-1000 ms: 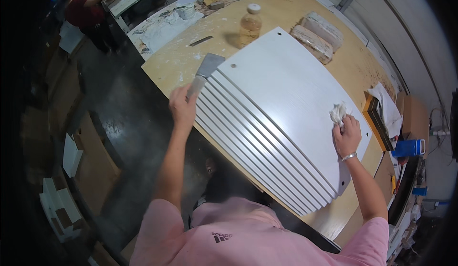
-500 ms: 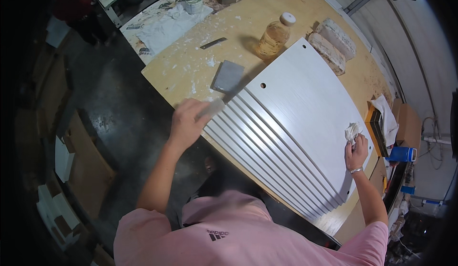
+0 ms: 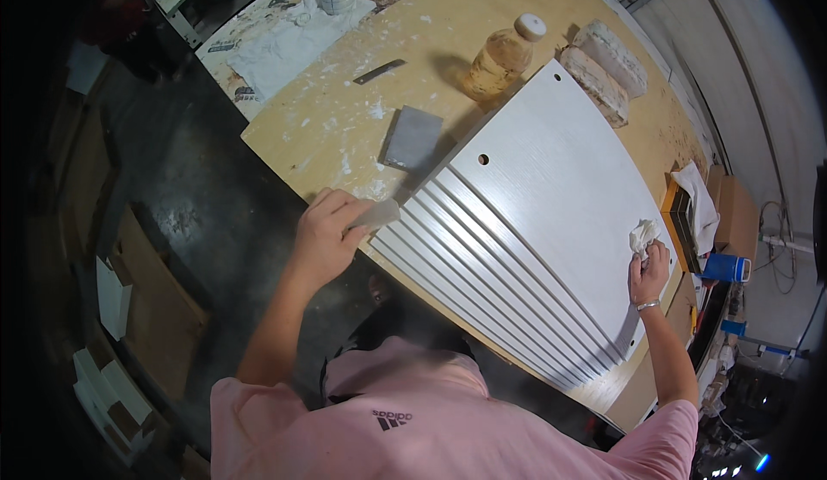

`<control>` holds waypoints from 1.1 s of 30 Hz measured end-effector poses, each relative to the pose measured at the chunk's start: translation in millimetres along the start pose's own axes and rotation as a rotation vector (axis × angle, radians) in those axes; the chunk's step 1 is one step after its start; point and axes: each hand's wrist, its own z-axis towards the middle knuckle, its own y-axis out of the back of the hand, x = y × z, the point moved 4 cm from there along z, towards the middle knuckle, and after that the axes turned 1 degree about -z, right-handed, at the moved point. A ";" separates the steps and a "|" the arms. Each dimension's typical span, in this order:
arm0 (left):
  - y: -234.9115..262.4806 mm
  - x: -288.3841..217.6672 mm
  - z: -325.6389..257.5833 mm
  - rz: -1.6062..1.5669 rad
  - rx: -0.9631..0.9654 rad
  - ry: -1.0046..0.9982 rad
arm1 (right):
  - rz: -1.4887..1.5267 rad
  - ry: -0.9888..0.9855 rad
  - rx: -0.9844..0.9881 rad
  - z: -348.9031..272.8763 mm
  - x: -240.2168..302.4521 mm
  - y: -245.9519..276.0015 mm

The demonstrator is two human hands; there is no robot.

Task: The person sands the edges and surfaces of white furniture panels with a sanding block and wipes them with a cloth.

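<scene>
A filling or smoothing pass on a white grooved panel (image 3: 551, 222) is judged to be in hand. The panel is lying flat on a plywood workbench (image 3: 465, 41), its ribbed half nearest the person and its plain half, with two small holes, farther off. The left hand (image 3: 326, 237) is being closed around the handle of a putty knife (image 3: 379, 214), whose pale end is being held at the panel's left edge, at the end of the grooves. The right hand (image 3: 648, 271) is being pinched on a crumpled white rag (image 3: 643, 235) and is being rested at the panel's right edge. The next move is judged to call for the blade being kept flat and drawn along one groove, with excess being wiped off by the rag. Beside the panel's upper left edge a grey rectangular block (image 3: 412, 139) is lying; an amber plastic bottle (image 3: 501, 56) with a white cap is standing just beyond it, near two wrapped bundles (image 3: 603, 71). The bench top is being marked by white smears. A dark concrete floor (image 3: 189, 187) and cardboard sheets (image 3: 146, 308) are being shown at the left; a second, cluttered bench (image 3: 284, 32) is standing beyond.
</scene>
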 end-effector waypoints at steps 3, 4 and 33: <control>1.5 6.8 -2.3 0.055 -0.039 -0.010 | -0.016 0.009 -0.028 -0.2 1.2 -1.6; 3.5 7.4 1.7 0.087 -0.076 -0.014 | -0.016 0.003 -0.022 -0.3 -0.6 -1.4; 7.9 55.9 100.2 0.099 -0.228 -0.065 | 0.009 -0.042 -0.019 1.2 0.2 2.3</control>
